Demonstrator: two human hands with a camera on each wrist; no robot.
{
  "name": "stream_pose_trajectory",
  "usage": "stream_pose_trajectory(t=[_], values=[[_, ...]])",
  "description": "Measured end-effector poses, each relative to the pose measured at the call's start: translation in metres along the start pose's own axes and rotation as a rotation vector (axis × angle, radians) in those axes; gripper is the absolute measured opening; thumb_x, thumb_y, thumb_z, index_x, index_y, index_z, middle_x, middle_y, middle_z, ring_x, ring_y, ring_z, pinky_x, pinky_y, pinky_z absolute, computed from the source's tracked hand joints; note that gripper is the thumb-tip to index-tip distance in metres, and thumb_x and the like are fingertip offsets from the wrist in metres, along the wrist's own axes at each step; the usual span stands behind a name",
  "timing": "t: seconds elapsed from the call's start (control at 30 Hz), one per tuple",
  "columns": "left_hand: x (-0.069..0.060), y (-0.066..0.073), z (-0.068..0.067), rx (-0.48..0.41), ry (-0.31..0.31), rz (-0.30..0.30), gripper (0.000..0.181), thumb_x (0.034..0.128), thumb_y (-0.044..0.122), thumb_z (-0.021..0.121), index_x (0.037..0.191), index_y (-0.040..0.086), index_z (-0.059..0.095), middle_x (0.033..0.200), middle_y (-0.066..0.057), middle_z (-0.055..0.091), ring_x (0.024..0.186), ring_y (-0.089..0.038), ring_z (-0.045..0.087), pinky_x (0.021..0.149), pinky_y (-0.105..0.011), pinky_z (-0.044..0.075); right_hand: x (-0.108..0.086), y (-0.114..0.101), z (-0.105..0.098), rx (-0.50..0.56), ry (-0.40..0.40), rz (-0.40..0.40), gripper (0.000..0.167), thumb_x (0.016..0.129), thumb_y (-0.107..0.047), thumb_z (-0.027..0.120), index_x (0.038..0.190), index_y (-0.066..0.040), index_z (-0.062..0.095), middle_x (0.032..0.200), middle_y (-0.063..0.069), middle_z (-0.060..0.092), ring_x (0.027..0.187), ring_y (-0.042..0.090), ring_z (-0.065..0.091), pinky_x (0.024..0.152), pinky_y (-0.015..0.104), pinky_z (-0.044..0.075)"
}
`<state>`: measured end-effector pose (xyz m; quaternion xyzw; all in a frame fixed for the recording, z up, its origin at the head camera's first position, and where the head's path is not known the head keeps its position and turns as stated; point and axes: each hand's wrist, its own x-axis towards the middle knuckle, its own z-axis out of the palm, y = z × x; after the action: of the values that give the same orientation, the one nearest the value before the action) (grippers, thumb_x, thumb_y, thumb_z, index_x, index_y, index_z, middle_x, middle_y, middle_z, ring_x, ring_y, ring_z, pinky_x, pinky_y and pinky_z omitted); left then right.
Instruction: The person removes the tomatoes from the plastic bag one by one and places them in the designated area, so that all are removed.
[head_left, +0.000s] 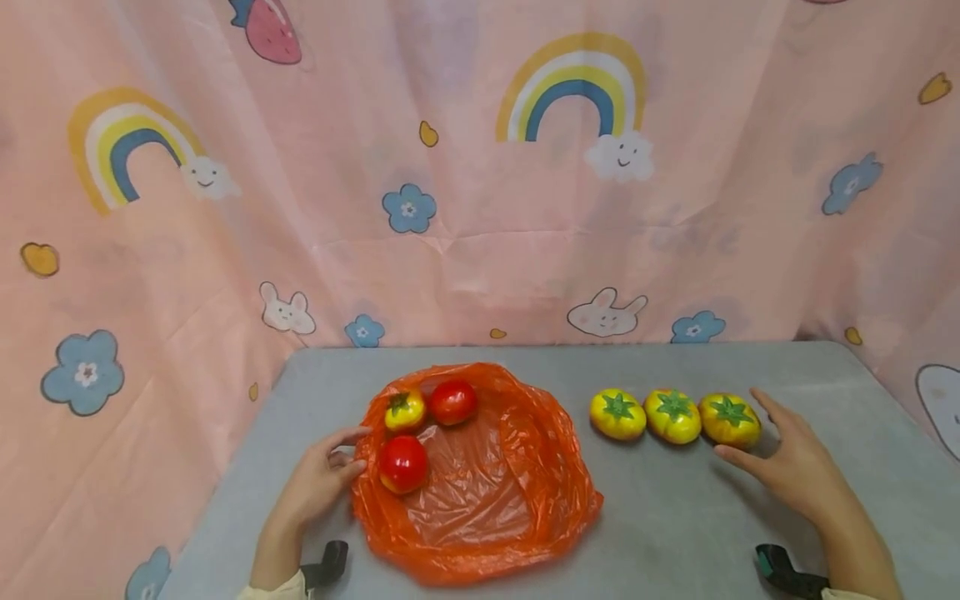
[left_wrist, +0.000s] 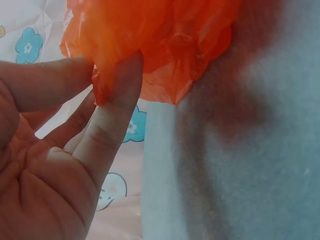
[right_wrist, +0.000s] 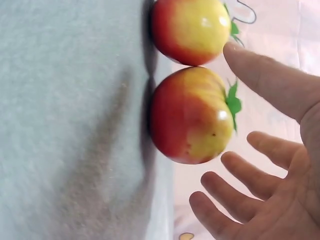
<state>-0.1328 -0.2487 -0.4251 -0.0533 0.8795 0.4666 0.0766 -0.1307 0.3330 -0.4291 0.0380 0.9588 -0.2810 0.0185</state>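
An orange plastic bag lies spread open on the table, with three red-and-yellow tomatoes inside; one tomato sits nearest the front. My left hand pinches the bag's left edge, and the left wrist view shows a fold of the bag between thumb and finger. To the right, three yellow-and-red tomatoes with green leafy tops stand in a row. Around the rightmost tomato my right hand is spread, thumb and fingers apart. In the right wrist view a gap shows between the fingers and this tomato.
The grey table has its far edge against a pink patterned curtain. The left and middle tomatoes of the row stand between the bag and my right hand. A dark wrist mount shows at the right forearm.
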Motion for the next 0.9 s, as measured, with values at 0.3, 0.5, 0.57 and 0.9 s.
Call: stream_pose_trajectory(t=[0.3,0.5,0.57,0.9], values=[[0.002,-0.001,-0.001,0.012,0.003,-0.027,0.045,0.0912,0.001,0.066,0.133,0.017,0.062,0.131,-0.013,0.060,0.088,-0.017,0.067,0.083,-0.035,0.060,-0.002,-0.016,-0.003,0.004,0.039,-0.033,0.110,0.085,-0.053,0.072,0.158,-0.002,0.008,0.152,0.044,0.018,0.132,0.065,0.023,0.098,0.081,0.025],[0.000,-0.001,-0.001,0.020,0.011,-0.043,0.045,0.0909,0.001,0.066,0.133,0.018,0.062,0.131,-0.013,0.061,0.089,-0.016,0.067,0.084,-0.036,0.060,-0.004,-0.040,0.001,0.010,0.064,-0.098,0.103,0.084,-0.050,0.075,0.157,-0.003,0.020,0.152,0.039,0.025,0.131,0.061,0.028,0.096,0.081,0.027],[0.001,-0.001,0.000,0.019,0.011,-0.040,0.045,0.0904,0.001,0.067,0.132,0.018,0.063,0.131,-0.013,0.061,0.090,-0.017,0.067,0.084,-0.037,0.060,-0.004,-0.051,0.002,0.007,0.068,-0.115,0.102,0.084,-0.049,0.076,0.157,-0.004,0.022,0.152,0.038,0.026,0.131,0.060,0.028,0.098,0.080,0.028],[0.000,0.001,0.003,0.043,0.034,-0.066,0.046,0.0904,0.001,0.067,0.133,0.019,0.062,0.132,-0.012,0.060,0.093,-0.017,0.066,0.085,-0.038,0.061,0.002,-0.113,0.006,0.048,0.019,-0.225,0.095,0.082,-0.043,0.079,0.156,-0.011,0.029,0.156,0.029,0.030,0.139,0.054,0.029,0.104,0.077,0.028]])
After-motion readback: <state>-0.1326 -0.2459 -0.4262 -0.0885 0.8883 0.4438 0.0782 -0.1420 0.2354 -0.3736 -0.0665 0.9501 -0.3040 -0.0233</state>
